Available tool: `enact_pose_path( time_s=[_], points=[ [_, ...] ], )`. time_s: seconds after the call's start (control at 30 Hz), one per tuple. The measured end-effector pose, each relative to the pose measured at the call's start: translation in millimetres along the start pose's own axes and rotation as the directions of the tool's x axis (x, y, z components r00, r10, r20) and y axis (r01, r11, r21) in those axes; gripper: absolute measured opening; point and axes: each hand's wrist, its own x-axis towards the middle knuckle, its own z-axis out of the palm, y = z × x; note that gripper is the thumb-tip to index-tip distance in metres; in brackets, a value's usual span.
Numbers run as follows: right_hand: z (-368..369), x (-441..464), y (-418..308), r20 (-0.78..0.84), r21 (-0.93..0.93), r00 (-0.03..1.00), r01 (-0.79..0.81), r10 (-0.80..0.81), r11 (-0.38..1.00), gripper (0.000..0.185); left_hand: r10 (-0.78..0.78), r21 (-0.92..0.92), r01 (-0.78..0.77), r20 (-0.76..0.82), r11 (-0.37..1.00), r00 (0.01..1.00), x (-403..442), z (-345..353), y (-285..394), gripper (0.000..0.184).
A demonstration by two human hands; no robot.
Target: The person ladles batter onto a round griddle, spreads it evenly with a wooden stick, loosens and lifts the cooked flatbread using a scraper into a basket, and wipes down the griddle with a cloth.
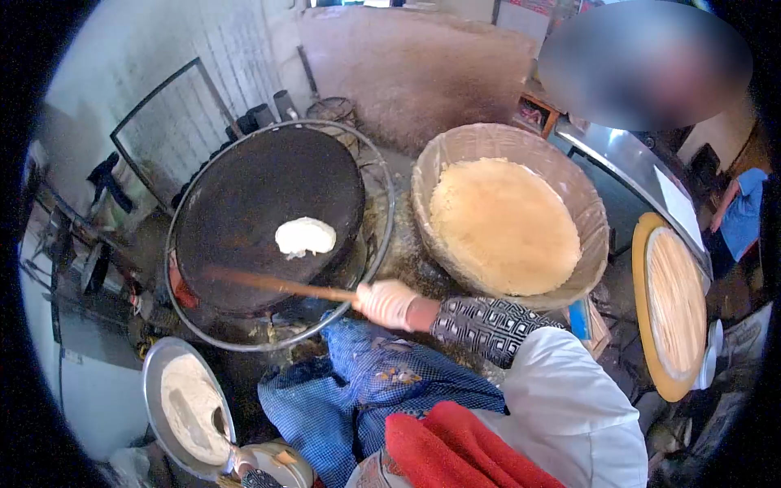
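Observation:
A round black griddle [260,187] carries a small white patch of batter [306,237] right of its centre. My right hand [386,304], in a pale glove, is wrapped round the end of a long wooden stick [301,288]; its far end is blurred over the griddle's near part. At the lower left, my left hand [242,459] is at the rim of a metal basin [154,382] of batter. A ladle [219,420] dips into the batter close to that hand, whose fingers are partly hidden at the frame's bottom.
A metal ring [391,203] surrounds the griddle. To its right stands a lined basket [598,220] holding flat round bread [504,228]. Farther right are a yellow round board [643,305] and a metal-topped counter [626,159]. A person in blue [742,213] stands at the far right.

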Motion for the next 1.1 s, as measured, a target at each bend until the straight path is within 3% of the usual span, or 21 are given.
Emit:
enact_pose_path(
  time_s=[0.07,0.13,0.17,0.2,0.23,0.27,0.37,0.43,0.47,0.5,0.53,0.57,0.6,0.63,0.67,0.73,0.83,0.93,1.0,1.03,1.1],
  points=[
    [25.2,3.0,16.8,0.023,-0.022,0.992,0.128,-0.128,0.991,0.033,-0.163,0.07,0.156,0.11,0.985,0.98,-31.1,-64.1,63.9,0.07],
    [26.3,25.0,56.5,-0.139,-0.141,0.989,-0.066,0.046,0.988,0.03,0.066,-0.076,-0.075,-0.11,0.994,0.992,-55.0,-107.7,97.6,0.073],
    [15.6,33.4,65.7,-0.187,-0.426,0.976,0.019,-0.109,0.905,0.03,0.166,-0.13,-0.177,-0.094,0.975,0.982,-97.4,-166.4,137.9,0.069],
    [-4.0,40.7,43.5,-0.096,-0.135,0.984,-0.162,0.15,0.978,0.031,0.253,0.018,-0.284,-0.508,0.959,0.823,-51.4,-122.4,128.7,0.06],
    [0.5,42.5,34.8,-0.077,-0.11,0.987,-0.146,0.139,0.983,0.032,0.387,0.006,-0.421,-0.407,0.907,0.828,-93.1,-178.1,170.0,0.054],
    [3.7,41.6,29.0,-0.057,-0.087,0.99,-0.135,0.13,0.987,0.033,0.501,0.091,-0.601,-0.656,0.794,0.564,-92.0,-177.3,197.8,0.041],
    [17.0,36.8,23.4,0.095,-0.201,0.995,0.032,-0.013,0.979,0.036,0.704,0.082,-0.856,-0.611,0.511,0.362,-184.6,-231.7,302.8,0.02],
    [17.2,49.2,35.4,-0.024,-0.22,0.995,-0.101,0.098,0.97,0.034,0.778,0.193,-0.82,-0.487,0.538,0.397,-205.7,-208.3,356.1,0.033],
    [13.7,59.6,52.3,-0.114,-0.142,0.98,-0.178,0.163,0.974,0.03,0.769,0.313,-0.831,-0.609,0.459,0.196,-181.0,-156.1,379.0,0.047],
    [19.3,60.9,56.7,-0.107,-0.313,0.983,0.112,-0.152,0.943,0.023,0.79,0.236,-0.837,-0.524,0.494,0.318,-189.2,-150.9,390.9,0.052],
    [7.1,48.2,28.9,-0.086,-0.36,0.962,0.213,-0.26,0.908,0.016,0.817,0.172,-0.847,-0.415,0.503,0.4,-199.9,-151.2,411.0,0.058],
    [62.7,73.5,64.2,-0.445,-0.353,0.693,0.447,-0.567,0.822,0.014,0.81,0.127,-0.81,-0.243,0.572,0.534,-217.5,-165.6,419.4,0.063],
    [11.9,42.3,8.7,-0.172,-0.281,0.965,0.143,-0.196,0.949,0.014,0.769,0.118,-0.761,-0.054,0.638,0.637,-225.9,-176.0,425.3,0.067],
    [0.9,34.7,-2.2,-0.091,-0.238,0.98,0.15,-0.176,0.959,0.015,0.793,0.161,-0.779,-0.184,0.607,0.58,-211.7,-153.0,421.8,0.07],
    [29.5,52.6,12.0,-0.043,-0.191,0.999,0.001,-0.01,0.982,0.018,0.786,0.189,-0.776,-0.31,0.602,0.534,-197.1,-127.5,412.8,0.072],
    [41.8,79.5,41.8,-0.155,-0.108,0.967,-0.22,0.203,0.969,0.033,0.782,0.299,-0.723,-0.244,0.623,0.573,-191.4,-130.2,404.1,0.074],
    [27.9,72.6,12.1,-0.222,-0.146,0.972,-0.108,0.074,0.983,0.03,0.792,0.379,-0.697,-0.245,0.609,0.559,-192.1,-129.6,401.8,0.073],
    [23.3,69.7,2.0,-0.109,-0.175,0.994,-0.002,-0.018,0.984,0.023,0.778,0.404,-0.67,-0.232,0.623,0.583,-189.0,-136.9,408.6,0.074],
    [10.2,64.5,19.5,-0.191,-0.319,0.97,-0.207,0.152,0.925,0.023,0.768,0.428,-0.645,-0.235,0.632,0.596,-198.1,-132.6,405.3,0.075],
    [14.7,81.7,25.7,-0.203,-0.18,0.962,-0.22,0.183,0.959,0.023,0.768,0.392,-0.663,-0.252,0.638,0.589,-198.4,-134.5,401.5,0.077],
    [19.4,76.4,8.7,-0.16,-0.294,0.987,-0.046,-0.002,0.955,0.025,0.761,0.385,-0.66,-0.254,0.646,0.597,-197.8,-138.5,395.7,0.075]
  ],
)
